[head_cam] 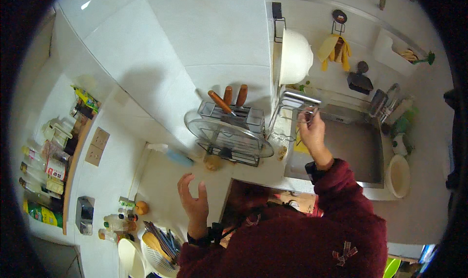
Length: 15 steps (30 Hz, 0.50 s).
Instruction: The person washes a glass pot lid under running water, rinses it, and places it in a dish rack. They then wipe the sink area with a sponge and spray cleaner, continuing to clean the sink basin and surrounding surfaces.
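Observation:
My right hand [311, 126] is closed on a metal wire rack [292, 108], held up over the left edge of the sink [351, 146]. My left hand [193, 199] is raised above the counter, fingers apart and curved, holding nothing. Beyond it, a glass pot lid [230, 137] stands tilted in a wire holder, its dark knob towards me. Behind the lid is a knife block [234, 113] with several wooden-handled knives [220, 101]. A round brownish item [212, 162] lies by the lid's foot. The fingertips of my right hand partly overlap the rack.
A white bowl [295, 56] hangs on the wall above the rack. Yellow gloves [334, 51] hang from a hook. A cream basin [398, 176] stands right of the sink. At lower left are bottles [120, 223] and a white basket [155, 258] of chopsticks. A shelf [78, 161] holds jars and packets.

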### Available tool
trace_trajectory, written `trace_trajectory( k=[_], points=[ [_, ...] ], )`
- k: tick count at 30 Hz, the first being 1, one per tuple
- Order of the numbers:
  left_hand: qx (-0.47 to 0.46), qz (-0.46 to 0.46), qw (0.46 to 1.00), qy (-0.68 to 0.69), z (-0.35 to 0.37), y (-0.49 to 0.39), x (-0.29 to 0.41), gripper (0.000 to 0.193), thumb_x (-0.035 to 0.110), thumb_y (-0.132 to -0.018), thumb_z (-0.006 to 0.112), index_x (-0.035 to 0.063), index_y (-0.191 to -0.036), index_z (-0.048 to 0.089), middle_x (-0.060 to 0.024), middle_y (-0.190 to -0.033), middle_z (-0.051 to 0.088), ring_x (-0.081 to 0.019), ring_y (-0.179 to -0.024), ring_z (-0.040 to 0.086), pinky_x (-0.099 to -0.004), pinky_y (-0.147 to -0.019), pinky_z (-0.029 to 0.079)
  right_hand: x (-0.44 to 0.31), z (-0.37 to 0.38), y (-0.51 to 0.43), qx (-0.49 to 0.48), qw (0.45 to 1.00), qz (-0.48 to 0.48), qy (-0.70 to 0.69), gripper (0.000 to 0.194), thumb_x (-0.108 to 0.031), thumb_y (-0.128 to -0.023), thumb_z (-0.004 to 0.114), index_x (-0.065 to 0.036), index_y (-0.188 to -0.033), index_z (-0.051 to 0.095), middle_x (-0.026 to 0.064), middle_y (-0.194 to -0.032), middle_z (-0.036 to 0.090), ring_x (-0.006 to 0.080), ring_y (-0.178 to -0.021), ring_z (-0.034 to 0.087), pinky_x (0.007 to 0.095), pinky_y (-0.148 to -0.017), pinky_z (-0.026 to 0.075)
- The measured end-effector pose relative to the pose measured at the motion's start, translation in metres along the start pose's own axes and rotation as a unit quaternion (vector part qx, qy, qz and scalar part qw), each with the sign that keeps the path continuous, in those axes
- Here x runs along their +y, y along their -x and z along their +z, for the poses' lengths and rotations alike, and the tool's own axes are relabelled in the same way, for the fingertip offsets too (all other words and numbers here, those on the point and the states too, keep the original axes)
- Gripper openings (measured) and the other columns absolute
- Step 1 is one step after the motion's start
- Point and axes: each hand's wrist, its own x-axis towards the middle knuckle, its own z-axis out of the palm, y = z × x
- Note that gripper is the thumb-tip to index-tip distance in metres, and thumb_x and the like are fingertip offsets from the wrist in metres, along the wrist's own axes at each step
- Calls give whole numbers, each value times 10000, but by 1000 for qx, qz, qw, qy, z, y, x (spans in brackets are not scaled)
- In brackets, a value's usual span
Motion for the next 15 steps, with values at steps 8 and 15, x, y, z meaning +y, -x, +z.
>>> trace_trajectory(
  k=[8,15],
  points=[
    [42,-113,992,-36,-3,29,4,257,63,-807,605,24,-1051,533,-152,-1096,536,-296,-1041,511,-386,-911,405,7,81,8,-98,994,23,-46,269,-148,-787,604,-10,-967,459,162,-626,546,326,-547,565,394,-512,444],
    [63,-128,989,-51,-1,37,13,233,54,-806,600,20,-1028,539,-145,-1074,542,-290,-1037,514,-384,-910,406,40,99,22,-236,971,2,-31,521,-285,-739,704,17,-1063,430,175,-804,571,315,-659,584,379,-592,478]
  ],
)
